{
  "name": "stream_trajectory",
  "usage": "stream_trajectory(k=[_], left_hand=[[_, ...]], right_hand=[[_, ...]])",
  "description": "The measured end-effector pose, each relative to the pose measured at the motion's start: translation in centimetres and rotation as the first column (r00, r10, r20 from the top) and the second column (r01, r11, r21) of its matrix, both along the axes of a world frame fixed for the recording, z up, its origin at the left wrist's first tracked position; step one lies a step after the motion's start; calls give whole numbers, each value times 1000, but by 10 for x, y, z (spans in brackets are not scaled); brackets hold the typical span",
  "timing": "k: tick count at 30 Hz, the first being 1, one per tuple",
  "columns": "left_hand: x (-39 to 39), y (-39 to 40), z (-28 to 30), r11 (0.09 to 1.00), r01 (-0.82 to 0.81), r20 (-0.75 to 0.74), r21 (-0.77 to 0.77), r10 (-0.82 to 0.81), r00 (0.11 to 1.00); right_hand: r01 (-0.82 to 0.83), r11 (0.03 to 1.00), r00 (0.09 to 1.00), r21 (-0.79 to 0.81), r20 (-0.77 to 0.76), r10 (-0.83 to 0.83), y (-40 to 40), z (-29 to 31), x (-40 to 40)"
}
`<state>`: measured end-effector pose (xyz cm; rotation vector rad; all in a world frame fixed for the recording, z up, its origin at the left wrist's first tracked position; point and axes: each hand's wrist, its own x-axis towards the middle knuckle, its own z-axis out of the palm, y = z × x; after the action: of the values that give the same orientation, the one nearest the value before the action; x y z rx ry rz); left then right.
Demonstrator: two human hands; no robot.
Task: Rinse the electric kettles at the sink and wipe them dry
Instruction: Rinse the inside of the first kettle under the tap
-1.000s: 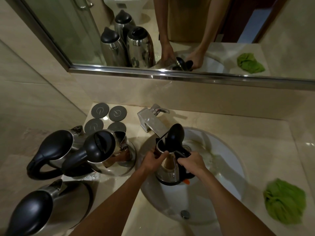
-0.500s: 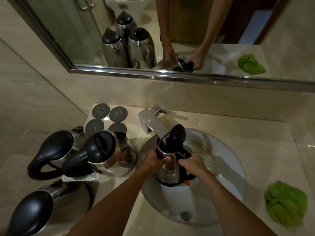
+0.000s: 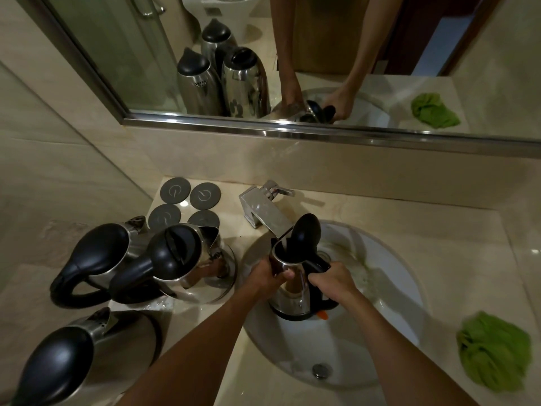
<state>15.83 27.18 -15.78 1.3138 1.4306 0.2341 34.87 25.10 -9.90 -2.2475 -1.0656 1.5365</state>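
A steel electric kettle point(image 3: 294, 300) with a black lid flipped open stands upright inside the white sink point(image 3: 389, 306), its mouth under the chrome faucet point(image 3: 265, 210). My left hand point(image 3: 270, 275) grips the kettle's rim and body on the left side. My right hand point(image 3: 330, 281) is closed around its black handle. Three more steel kettles with black lids stand on the counter to the left: one at the far left point(image 3: 96, 259), one beside the sink point(image 3: 181, 259), one at the near left corner point(image 3: 67, 356). A crumpled green cloth point(image 3: 494, 353) lies on the counter right of the sink.
Several round grey kettle bases point(image 3: 187, 203) lie at the back left of the beige counter point(image 3: 395, 212). A wall mirror point(image 3: 292, 54) above the counter reflects the kettles, my arms and the cloth. The sink drain point(image 3: 321, 370) is at the near side.
The kettle and both hands stay in nearly the same place under the faucet; the kettle sits slightly more upright than a second ago.
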Motion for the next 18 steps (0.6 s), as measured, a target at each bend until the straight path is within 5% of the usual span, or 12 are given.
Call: stream_trajectory(k=[18], left_hand=[[-2,1,2,1000,2,-13,-30,-3,1000]], right_hand=[[6,1000,1000,-14,-2,-6,2,1,-1]])
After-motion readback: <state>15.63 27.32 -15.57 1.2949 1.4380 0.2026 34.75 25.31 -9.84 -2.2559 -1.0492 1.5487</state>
